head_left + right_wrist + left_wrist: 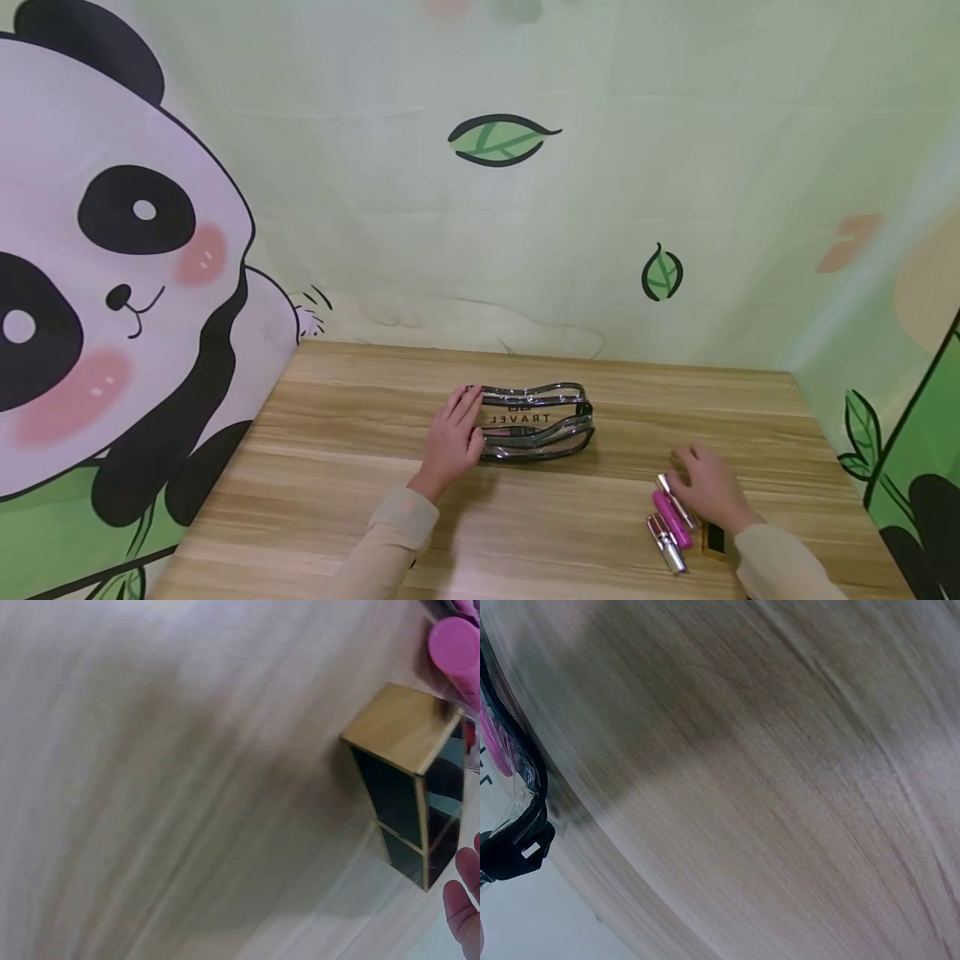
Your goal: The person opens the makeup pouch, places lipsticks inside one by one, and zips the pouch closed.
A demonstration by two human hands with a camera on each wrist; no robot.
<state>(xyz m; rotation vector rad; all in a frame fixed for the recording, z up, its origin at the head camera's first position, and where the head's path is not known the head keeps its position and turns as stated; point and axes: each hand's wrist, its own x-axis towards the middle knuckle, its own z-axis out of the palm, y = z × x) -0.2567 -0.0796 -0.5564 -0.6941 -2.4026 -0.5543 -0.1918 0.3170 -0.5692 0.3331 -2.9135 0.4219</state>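
A clear travel pouch with black piping and mirrored "TRAVEL" lettering lies near the table's middle. My left hand holds its left end, fingers at the far edge and thumb at the near one. Something pink shows through the clear plastic in the left wrist view. At the right, my right hand hovers beside a group of cosmetic tubes, its fingers loosely bent. These are a pink tube, a silver tube, a second silver tube and a black-and-gold box-shaped tube, partly under the wrist.
The wood-grain table ends at the back against a green wall sheet printed with leaves. A large printed panda covers the left side of the backdrop.
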